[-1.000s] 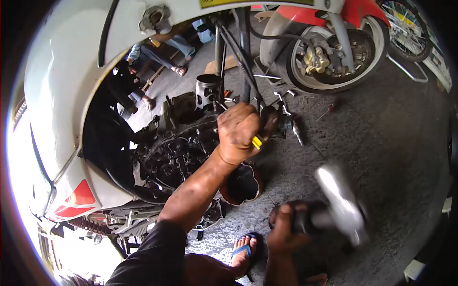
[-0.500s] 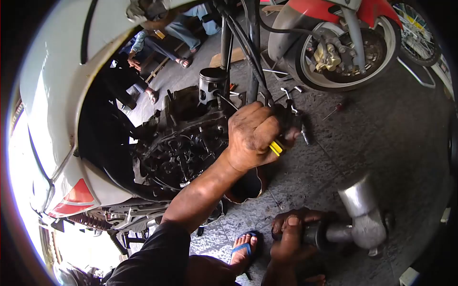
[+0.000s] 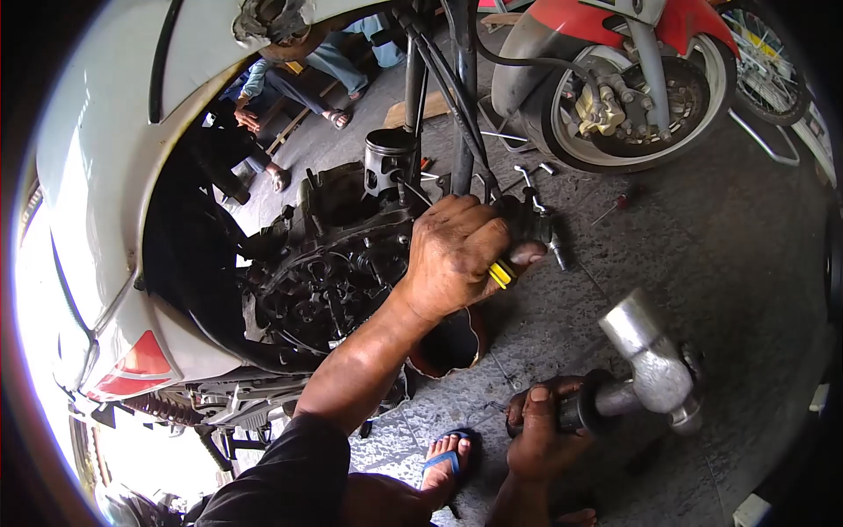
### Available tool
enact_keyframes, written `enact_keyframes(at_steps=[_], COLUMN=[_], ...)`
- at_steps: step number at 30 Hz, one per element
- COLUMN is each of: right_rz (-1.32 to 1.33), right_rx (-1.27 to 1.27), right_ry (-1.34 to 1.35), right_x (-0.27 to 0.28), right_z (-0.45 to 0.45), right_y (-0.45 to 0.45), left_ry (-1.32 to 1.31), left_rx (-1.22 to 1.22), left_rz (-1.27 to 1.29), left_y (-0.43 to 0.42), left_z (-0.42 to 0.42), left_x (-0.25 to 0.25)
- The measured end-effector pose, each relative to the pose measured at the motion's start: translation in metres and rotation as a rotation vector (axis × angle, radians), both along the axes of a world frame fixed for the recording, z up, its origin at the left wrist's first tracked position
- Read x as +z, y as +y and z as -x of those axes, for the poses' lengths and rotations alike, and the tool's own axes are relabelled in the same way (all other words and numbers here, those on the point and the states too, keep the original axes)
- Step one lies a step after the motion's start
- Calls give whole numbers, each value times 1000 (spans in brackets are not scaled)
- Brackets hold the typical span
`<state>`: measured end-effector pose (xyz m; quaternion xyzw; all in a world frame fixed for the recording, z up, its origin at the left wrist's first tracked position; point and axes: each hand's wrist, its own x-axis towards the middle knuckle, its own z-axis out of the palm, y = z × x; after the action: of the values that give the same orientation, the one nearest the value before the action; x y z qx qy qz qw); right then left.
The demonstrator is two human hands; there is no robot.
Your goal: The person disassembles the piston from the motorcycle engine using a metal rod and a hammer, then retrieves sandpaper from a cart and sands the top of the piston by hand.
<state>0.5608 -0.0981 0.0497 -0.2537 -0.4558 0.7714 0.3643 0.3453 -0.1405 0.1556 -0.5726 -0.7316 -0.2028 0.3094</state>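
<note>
My left hand (image 3: 458, 253) is closed in a fist round a yellow-handled screwdriver (image 3: 501, 274). A thin metal shank runs from the fist toward the piston (image 3: 390, 162), its tip close to the piston's side. The piston stands upright over the opened, oily engine (image 3: 338, 272). Lower right, my right hand (image 3: 546, 426) grips a ball-peen hammer (image 3: 660, 378) by its dark handle. The hammer's broad silver face points up and left, apart from the screwdriver. My fist hides most of the screwdriver's handle.
White bodywork (image 3: 97, 220) fills the left side. Metal tools (image 3: 555, 241) and a red-handled screwdriver (image 3: 622, 202) lie on the floor. A red motorcycle's front wheel (image 3: 628, 97) stands at the back. People's legs (image 3: 294, 92) show top left. A torn-edged container (image 3: 452, 347) sits beneath the engine.
The hammer has shifted up and left, and its head has turned slightly. My left hand has moved a little left with the screwdriver still in it.
</note>
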Motion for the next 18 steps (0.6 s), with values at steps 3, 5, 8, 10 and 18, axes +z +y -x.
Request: enact_keyframes(at_steps=[3, 5, 8, 10, 18], right_rz=[-30, -46, -53, -55, -81], right_rx=[-28, -22, -11, -1, 1], right_ry=[11, 2, 12, 27, 37], right_x=[-4, 4, 9, 10, 6], right_z=[0, 0, 2, 1, -2], right_y=[0, 2, 4, 5, 8], left_ry=[-79, -189, -184, -257, -128], left_rx=[18, 77, 86, 131, 74], left_rz=[-37, -51, 54, 114, 348], left_y=[0, 4, 3, 3, -3], left_z=[-7, -14, -10, -15, -10], left_x=[9, 21, 26, 32, 36])
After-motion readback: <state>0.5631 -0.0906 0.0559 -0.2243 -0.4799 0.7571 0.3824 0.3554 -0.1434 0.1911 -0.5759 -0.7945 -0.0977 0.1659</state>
